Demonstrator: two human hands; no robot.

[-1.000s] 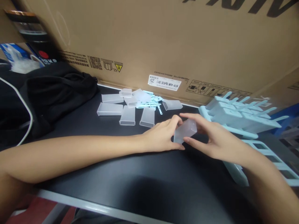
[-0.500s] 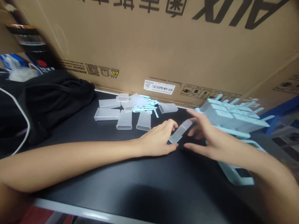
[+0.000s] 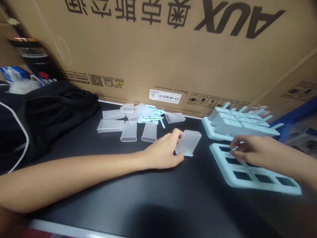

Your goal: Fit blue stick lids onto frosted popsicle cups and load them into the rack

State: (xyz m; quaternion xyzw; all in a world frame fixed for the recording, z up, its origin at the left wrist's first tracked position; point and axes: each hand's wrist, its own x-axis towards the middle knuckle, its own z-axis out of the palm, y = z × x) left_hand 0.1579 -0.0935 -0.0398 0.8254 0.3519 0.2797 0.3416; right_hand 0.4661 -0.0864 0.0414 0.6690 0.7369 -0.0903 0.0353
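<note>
on a black table [image 3: 148,201] before a large cardboard box [image 3: 128,59], in the head view, the left hand [image 3: 164,150] is clamping its fingers on a translucent mould [image 3: 190,142]; the right hand [image 3: 251,149] is curling over a pale blue frame [image 3: 232,181], hiding part of it, blur leaving its grip impossible to tell; the view's edge is cutting off the box

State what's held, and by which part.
The left hand holds a translucent mold by its left side. The right hand is over the blue frame; its hold cannot be told.
</note>
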